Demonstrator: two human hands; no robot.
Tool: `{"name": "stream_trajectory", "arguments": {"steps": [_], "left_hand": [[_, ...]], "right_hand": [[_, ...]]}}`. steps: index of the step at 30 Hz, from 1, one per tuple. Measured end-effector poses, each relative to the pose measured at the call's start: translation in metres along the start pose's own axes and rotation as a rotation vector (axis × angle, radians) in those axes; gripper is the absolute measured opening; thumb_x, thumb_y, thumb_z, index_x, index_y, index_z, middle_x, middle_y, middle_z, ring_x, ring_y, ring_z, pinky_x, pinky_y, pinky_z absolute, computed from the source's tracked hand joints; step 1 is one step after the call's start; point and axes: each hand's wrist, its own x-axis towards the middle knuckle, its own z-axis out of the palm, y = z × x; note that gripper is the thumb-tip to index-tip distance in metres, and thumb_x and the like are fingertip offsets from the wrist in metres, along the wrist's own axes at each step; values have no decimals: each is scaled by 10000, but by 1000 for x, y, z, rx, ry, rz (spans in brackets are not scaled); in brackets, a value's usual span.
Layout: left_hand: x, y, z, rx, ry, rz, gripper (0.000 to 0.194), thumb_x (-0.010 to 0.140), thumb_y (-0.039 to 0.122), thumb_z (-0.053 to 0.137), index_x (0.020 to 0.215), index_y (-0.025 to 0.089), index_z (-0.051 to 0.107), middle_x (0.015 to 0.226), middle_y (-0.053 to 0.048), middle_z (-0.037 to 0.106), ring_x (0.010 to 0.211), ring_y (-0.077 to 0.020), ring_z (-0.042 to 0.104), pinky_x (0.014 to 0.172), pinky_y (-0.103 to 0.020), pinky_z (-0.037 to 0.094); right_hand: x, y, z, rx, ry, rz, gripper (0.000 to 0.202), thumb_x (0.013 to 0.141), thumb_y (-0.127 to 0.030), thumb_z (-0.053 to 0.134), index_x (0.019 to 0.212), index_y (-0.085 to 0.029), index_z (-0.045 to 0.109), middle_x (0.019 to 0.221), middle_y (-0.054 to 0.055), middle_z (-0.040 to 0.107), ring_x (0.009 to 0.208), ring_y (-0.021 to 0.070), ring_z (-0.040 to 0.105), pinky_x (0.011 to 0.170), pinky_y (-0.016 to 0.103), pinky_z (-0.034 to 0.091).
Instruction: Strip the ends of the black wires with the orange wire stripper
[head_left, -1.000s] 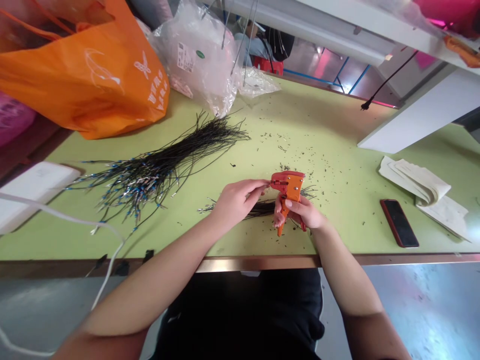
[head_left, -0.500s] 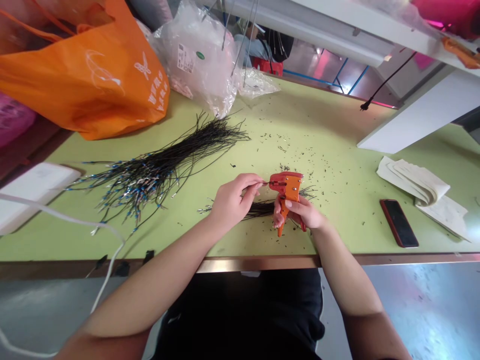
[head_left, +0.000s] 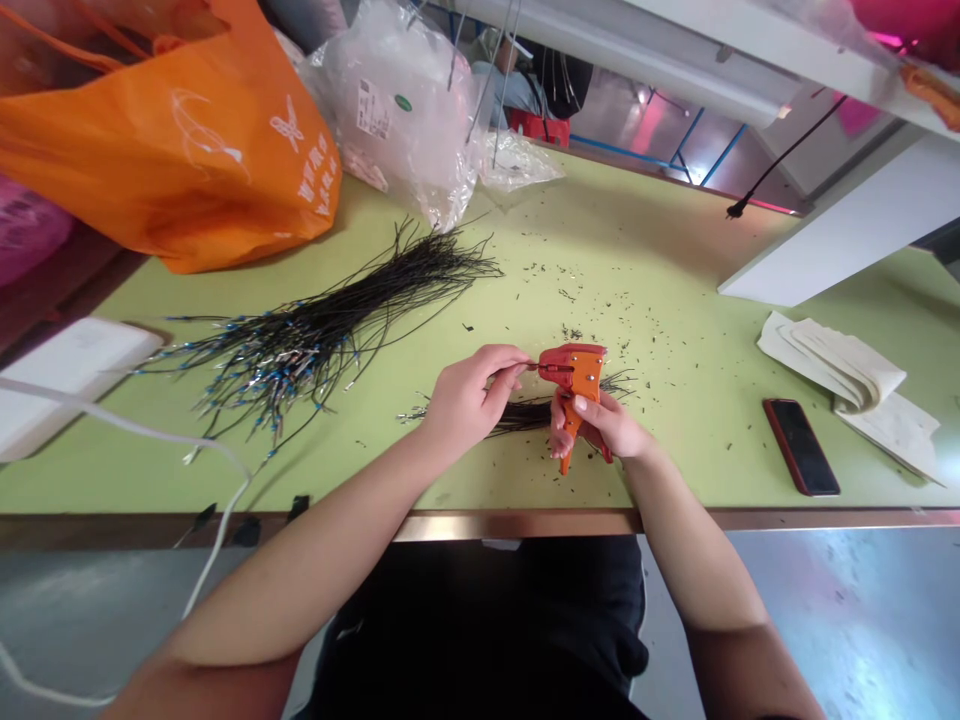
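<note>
My right hand [head_left: 604, 422] is closed around the handles of an orange and red wire stripper [head_left: 583, 370], held upright with its jaws toward the left. Between the thumb and fingertips of my left hand [head_left: 474, 395] is pinched a thin dark wire [head_left: 534, 366], whose end reaches into the stripper's jaws. Under both hands lies a small bundle of black wires [head_left: 521, 416], partly hidden by them. A larger bundle of black wires [head_left: 367, 300], with blue and silvery ends on its left side, rests farther left on the green table [head_left: 652, 220].
An orange bag [head_left: 247, 150] and a clear plastic bag [head_left: 405, 110] stand at the back left. A white box [head_left: 82, 380] and white cable [head_left: 217, 540] are at left. A phone [head_left: 801, 446] and folded paper [head_left: 832, 365] lie right. Beyond sits a person [head_left: 517, 85].
The view has shifted very slightly. Both hands, the wire and the wire stripper keep almost the same position.
</note>
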Motion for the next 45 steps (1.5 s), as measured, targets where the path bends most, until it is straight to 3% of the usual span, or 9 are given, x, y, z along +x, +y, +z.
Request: {"name": "stream_trajectory", "arguments": {"steps": [15,31,41,45], "left_hand": [[0,1,0,-26,30,27,99,1051,232,548,1095,213,635,924,-1,779,681,-94,756,658,-185,590],[1,1,-1,-9,17,34,95,1045,215,547,1100,213,624,828,21,761,681,-107,758,643,-189,584],[3,2,-2,76,23,27,121,1043,213,552,1101,210,658,831,18,774,593,-95,703,618,-196,548],[5,4,-3,185,26,88,188,1052,180,507,1076,199,692,906,-20,808,729,-131,757,702,-225,578]], "right_hand": [[1,4,-5,59,-45,-9,442,975,-610,624,960,-169,650,752,33,693,740,183,730,723,344,639],[2,4,1,4,10,-34,479,960,-648,623,862,-179,612,643,-13,644,611,154,695,622,299,609],[6,9,10,-41,79,-94,502,946,-683,613,813,-201,568,556,-55,560,462,114,576,504,258,548],[7,14,13,-38,116,-116,499,949,-676,615,796,-204,564,535,-74,515,437,102,532,498,256,539]]}}
